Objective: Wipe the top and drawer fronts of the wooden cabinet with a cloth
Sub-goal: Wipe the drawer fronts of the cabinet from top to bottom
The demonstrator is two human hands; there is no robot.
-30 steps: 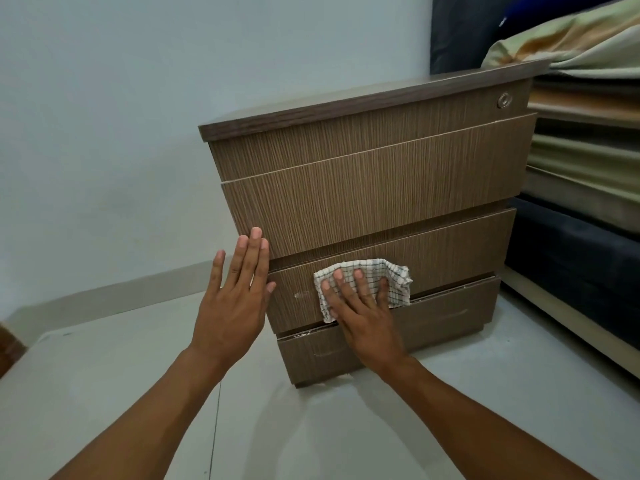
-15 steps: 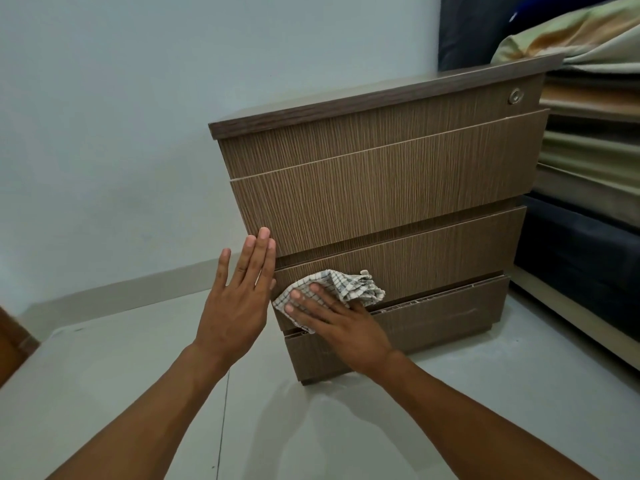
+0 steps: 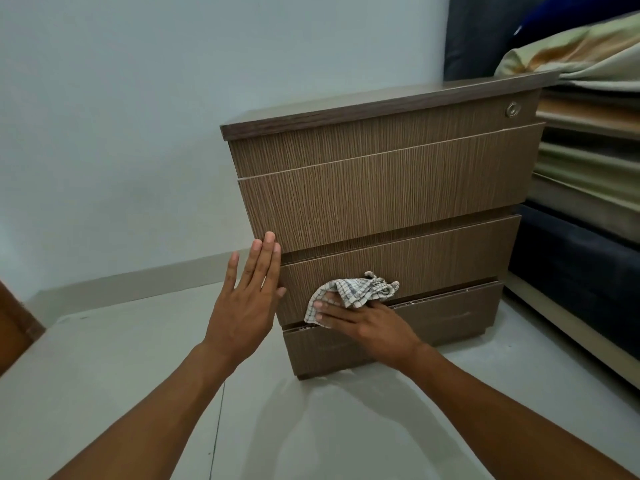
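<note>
Under the flat right hand (image 3: pixel 367 322), bunched cloth (image 3: pixel 353 289) could snag the drawer gap (image 3: pixel 446 299) just below; left hand (image 3: pixel 246 303) flat, holding nothing.

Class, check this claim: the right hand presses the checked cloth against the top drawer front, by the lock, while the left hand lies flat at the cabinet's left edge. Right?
Not quite. In the head view the right hand presses the checked cloth against the second drawer front from the bottom, well below the lock. The left hand does lie flat at the left edge of the cabinet.
</note>
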